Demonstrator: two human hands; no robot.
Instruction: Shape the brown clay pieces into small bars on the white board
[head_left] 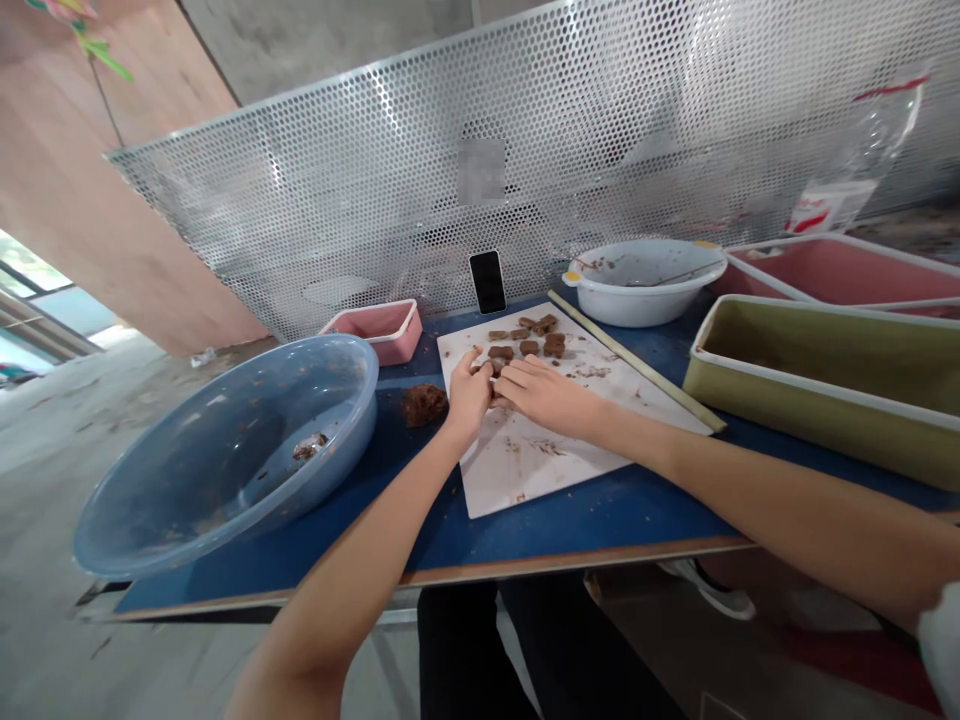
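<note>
A small brown clay-like piece (pixel 498 402), partly hidden, is held between the curled fingers of the left hand (pixel 469 398) and right hand (pixel 546 392) over a white rectangular board (pixel 499 480). Just beyond the fingers, several brown block-shaped pieces (pixel 528 348) are already laid out; leftward, a rough brown lump (pixel 424 405) is left unshaped.

The near part of the white board (pixel 491 465) gives your left hand (pixel 470 395) and right hand (pixel 544 392) flat, open room. Just beyond them, low brown pieces (pixel 528 348) crowd the board's far side, with an upright phone (pixel 488 282) behind. A brown lump (pixel 424 405) and blue basin (pixel 210 430) block your left; a pale stick (pixel 637 361), then a green tub (pixel 810 415), your right.
</note>
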